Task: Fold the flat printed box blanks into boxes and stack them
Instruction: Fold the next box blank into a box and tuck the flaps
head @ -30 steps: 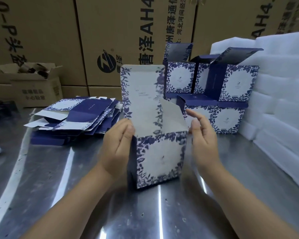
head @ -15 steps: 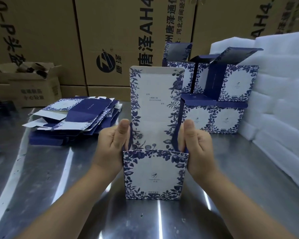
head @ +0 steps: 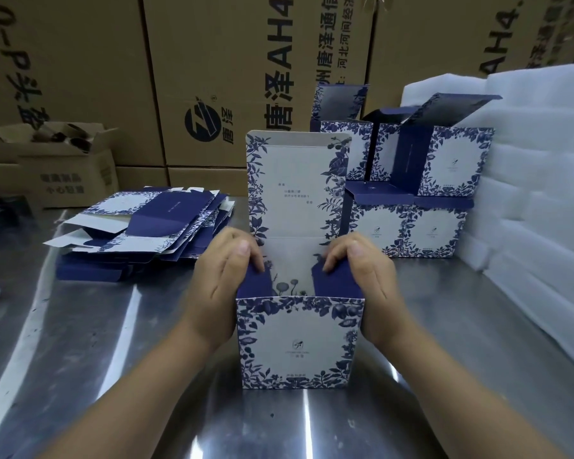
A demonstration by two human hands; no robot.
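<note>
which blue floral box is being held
The blue-and-white floral cardboard box nearest the camera: left hand and right hand press its flaps inward; the stacked boxes behind are untouched.

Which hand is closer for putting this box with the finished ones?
Probably the right hand: it grips the box on the side facing the finished boxes. The left hand is opposite.

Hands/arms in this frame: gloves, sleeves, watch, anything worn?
Nothing worn. The left hand and right hand have no gloves, rings or tape. Both forearms are uncovered to the frame edge, with no sleeve, watch or wristband in view.
</note>
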